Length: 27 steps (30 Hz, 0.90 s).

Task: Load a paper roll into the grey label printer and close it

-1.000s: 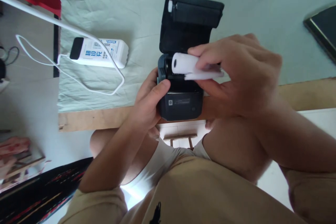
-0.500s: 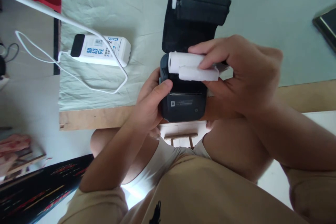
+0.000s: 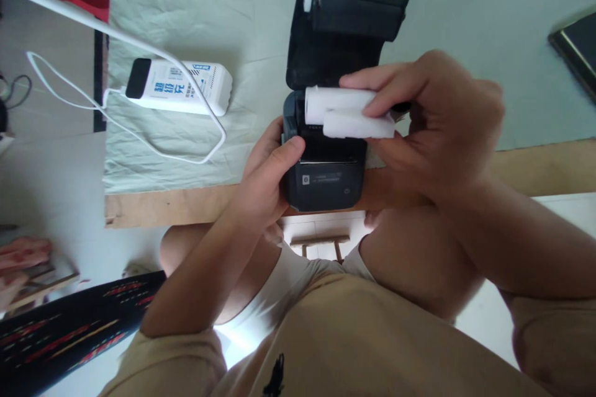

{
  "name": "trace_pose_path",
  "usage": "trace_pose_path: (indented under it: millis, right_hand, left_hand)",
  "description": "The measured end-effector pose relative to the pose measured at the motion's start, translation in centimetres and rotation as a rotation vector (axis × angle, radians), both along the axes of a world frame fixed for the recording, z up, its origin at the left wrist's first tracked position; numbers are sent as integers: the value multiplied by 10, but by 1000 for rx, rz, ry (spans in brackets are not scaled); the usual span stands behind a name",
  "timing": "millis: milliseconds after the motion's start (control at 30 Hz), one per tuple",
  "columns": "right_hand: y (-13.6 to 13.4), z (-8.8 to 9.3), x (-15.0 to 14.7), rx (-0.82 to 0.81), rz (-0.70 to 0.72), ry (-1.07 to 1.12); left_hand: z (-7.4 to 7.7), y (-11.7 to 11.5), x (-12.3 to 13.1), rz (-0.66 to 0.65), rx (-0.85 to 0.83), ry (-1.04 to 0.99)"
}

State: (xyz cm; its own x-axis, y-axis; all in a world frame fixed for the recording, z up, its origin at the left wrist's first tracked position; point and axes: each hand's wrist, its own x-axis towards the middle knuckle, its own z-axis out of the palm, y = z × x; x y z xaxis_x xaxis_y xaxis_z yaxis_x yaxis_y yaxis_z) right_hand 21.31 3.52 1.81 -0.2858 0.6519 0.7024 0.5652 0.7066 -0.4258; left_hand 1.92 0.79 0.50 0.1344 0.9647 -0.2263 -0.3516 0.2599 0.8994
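Observation:
A small black printer [image 3: 326,183] stands at the near edge of the table with its lid [image 3: 347,28] swung open toward the far side. My left hand [image 3: 265,183] grips the printer's left side, thumb on its top edge. My right hand [image 3: 437,121] pinches a white paper roll [image 3: 342,113] just above the open bay; a loose curl of paper hangs along the roll's front. The roll's right end is hidden behind my fingers.
A white power bank [image 3: 179,87] with a white cable [image 3: 153,152] lies to the left on the pale green cloth [image 3: 209,0]. A dark framed object [image 3: 575,53] sits at the far right. The wooden table edge [image 3: 162,208] runs below; my knees are under it.
The roll has shifted a little to the right and farther over the bay, turning so its hollow end no longer shows. My left hand keeps its grip on the printer.

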Motion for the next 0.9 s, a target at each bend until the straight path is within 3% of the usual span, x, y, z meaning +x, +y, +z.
trace_pose_path:
  millis: [200, 433, 700, 900]
  right_hand:
    - [-3, -3, -3, 27, 8, -20]
    - [-1, -8, -1, -5, -104, -147]
    - [5, -4, 2, 180, 28, -107]
    - [-3, -3, 1, 161, 230, -219]
  left_hand:
    - [-1, 1, 0, -3, -6, -6]
    - [2, 1, 0, 0, -17, 18]
    - [-1, 3, 1, -12, -18, -3]
    - [-3, 0, -2, -47, 14, -23]
